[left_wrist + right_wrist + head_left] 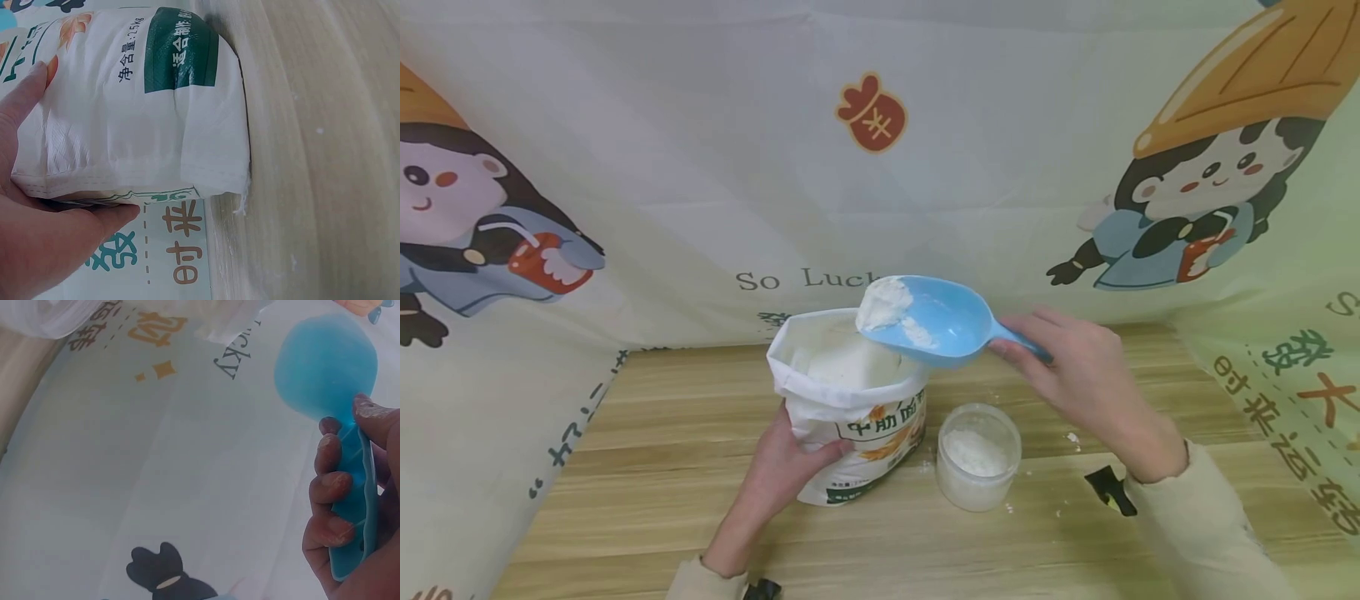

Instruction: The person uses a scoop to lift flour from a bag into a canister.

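Note:
My right hand (1086,375) grips the handle of a blue scoop (958,321), raised over the right side of the flour bag's open mouth. White flour (883,302) lies toward the scoop's front edge. In the right wrist view, fingers (334,487) curl round the ribbed handle below the scoop's bowl (325,365). My left hand (786,462) holds the white flour bag (820,417) low on its left side, thumb across the printed front. The bag (125,137) stands upright with its rim folded outward. Right of it, a clear round tub (977,492) contains white flour.
Small flour specks (1072,439) dot the wooden table (647,467) around the tub. A printed cloth (700,167) hangs behind and along both sides. Black straps show near both sleeves, one (1111,490) by the right forearm.

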A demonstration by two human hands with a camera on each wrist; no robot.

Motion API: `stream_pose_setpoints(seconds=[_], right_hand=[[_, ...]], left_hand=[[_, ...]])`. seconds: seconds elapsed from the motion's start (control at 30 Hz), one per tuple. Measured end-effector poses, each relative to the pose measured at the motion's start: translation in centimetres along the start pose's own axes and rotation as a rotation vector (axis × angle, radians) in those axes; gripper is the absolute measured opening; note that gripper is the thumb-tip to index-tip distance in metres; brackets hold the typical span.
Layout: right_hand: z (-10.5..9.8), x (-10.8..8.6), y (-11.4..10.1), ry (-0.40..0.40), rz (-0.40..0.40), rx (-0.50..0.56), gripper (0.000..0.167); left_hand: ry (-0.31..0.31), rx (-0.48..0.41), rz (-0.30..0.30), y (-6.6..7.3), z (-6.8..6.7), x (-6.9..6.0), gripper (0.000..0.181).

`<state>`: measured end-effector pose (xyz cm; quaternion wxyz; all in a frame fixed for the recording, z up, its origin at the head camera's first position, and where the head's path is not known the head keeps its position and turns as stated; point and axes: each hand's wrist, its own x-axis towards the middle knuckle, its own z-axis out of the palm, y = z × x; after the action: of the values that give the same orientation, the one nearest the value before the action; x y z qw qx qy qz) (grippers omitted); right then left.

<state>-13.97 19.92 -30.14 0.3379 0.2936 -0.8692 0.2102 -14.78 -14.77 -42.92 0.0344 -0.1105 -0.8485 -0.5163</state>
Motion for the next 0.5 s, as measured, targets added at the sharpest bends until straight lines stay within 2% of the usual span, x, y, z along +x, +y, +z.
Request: stream_pose_setpoints(seconds=[0.5], right_hand=[[-1.5,-4.1,1.2,0.021,0.022,-0.013,0.062]], left_hand=[[0.006,0.008,-0.003,0.0,-0.2,0.0,0.082]])
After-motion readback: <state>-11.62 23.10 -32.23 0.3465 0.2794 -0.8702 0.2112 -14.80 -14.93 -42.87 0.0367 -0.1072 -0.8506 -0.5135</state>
